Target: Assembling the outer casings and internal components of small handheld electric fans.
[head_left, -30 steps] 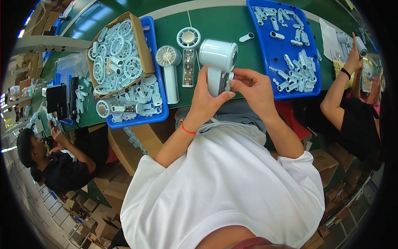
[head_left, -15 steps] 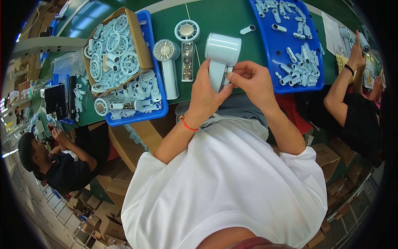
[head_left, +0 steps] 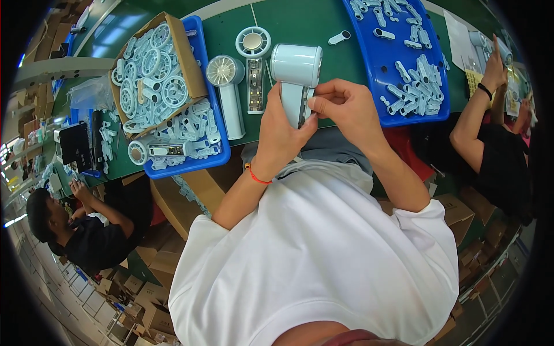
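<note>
Handheld fan sits centre, just above the person's lap, in the L hand. Its handle has the long axis running approx. straight away from the body: drum head at the far end, foot near the L thumb. L fingers wrap the handle's left side, thumb across the lower end, so grip is firm.

R hand comes in from the right, at the handle's right long side, where a dark strip of innards shows. R thumb & index are drawn close at that edge, other fingers curled; can't tell if they pinch a small part or just press the side. Key relation: that side faces R fingertips, w/ R hand the nearer to it, L hand steadying from opp. side.

Beyond, on the green table: fan w/ clear front just left, then fan w/ bare circuit board, btwn it & the held one only a small gap. Farther right, a lone pale cover, next to a blue tray of small pale pcs.
</note>
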The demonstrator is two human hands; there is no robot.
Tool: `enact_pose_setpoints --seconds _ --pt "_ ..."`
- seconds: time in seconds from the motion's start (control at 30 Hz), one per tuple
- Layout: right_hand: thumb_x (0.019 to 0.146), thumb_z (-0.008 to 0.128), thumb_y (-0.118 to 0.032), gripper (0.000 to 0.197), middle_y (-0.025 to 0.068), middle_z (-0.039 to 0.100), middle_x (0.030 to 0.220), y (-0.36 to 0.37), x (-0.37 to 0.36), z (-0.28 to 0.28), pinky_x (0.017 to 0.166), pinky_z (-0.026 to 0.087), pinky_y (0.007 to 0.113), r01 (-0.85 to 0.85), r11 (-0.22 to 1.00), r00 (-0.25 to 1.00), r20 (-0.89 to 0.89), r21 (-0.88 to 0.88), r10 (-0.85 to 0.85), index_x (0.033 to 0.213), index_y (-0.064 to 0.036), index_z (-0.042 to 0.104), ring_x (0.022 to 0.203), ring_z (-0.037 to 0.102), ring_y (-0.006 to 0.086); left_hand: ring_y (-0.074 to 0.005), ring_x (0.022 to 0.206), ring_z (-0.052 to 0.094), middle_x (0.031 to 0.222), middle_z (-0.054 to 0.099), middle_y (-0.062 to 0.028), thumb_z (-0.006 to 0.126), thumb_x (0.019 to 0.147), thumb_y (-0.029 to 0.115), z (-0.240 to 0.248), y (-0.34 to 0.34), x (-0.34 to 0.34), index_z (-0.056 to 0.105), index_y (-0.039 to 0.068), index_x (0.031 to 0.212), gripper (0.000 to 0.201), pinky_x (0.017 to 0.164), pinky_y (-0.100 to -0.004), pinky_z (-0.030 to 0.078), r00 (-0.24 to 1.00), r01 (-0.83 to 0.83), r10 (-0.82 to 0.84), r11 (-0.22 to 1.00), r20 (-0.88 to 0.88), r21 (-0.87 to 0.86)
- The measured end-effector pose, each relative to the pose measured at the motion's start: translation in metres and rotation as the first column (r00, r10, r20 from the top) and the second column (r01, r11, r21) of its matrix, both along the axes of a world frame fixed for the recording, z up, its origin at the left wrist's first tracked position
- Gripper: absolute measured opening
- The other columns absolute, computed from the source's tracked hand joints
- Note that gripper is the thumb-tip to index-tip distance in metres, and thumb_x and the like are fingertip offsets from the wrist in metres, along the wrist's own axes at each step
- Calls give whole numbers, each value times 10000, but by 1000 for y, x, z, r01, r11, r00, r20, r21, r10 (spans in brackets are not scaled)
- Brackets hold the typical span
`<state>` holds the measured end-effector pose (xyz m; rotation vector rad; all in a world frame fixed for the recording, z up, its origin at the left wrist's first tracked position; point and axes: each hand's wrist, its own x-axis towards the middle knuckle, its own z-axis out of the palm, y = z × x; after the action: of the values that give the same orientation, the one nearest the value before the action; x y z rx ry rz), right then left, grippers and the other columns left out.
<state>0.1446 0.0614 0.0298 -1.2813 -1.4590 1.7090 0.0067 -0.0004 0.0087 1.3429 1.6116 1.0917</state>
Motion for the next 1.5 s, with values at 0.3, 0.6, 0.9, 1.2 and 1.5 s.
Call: enact_pose_setpoints --seconds 0.3,0.6,0.9,1.2,1.5 --pt "794 656 -115 279 99 617 871 1 -10 3 635 508 247 -71 993 997 24 -94 74 994 52 557 732 594 124 -236 712 616 868 592 -156 611 747 100 2 1 -8 398 -49 1139 471 619 -331 498 984 24 -11 997 179 -70" --pt "806 658 -309 474 71 580 1011 8 -6 -9 834 438 285 -235 971 971 -54 -38 233 1134 -3 505 928 550 134 -109 589 570 787 573 -72 574 779 97 8 -1 -16 397 -36 1152 434 496 -251 474 766 158 -7 971 643 -178" --pt "735 654 -159 385 75 610 971 4 -14 -50 780 471 314 139 968 930 -363 211 -55 1081 -25 551 912 581 184 -292 953 536 1195 434 -191 680 728 133 -32 8 2 19 -4 1388 944 840 -337 439 991 77 -99 971 88 227" --pt "767 623 -8 209 63 543 851 32 -18 -46 659 440 277 122 474 986 -162 872 44 917 -64 489 758 529 151 -274 662 524 773 550 -105 594 718 -8 -57 4 -6 584 26 876 162 642 -350 424 936 113 11 937 -353 330" --pt "630 738 -126 546 123 600 958 26 -9 -39 737 474 348 -297 755 916 399 585 51 1118 -38 511 869 596 281 -259 682 539 729 565 -73 620 710 2 -31 -20 -6 608 43 809 108 613 -352 420 947 157 60 773 -317 615"
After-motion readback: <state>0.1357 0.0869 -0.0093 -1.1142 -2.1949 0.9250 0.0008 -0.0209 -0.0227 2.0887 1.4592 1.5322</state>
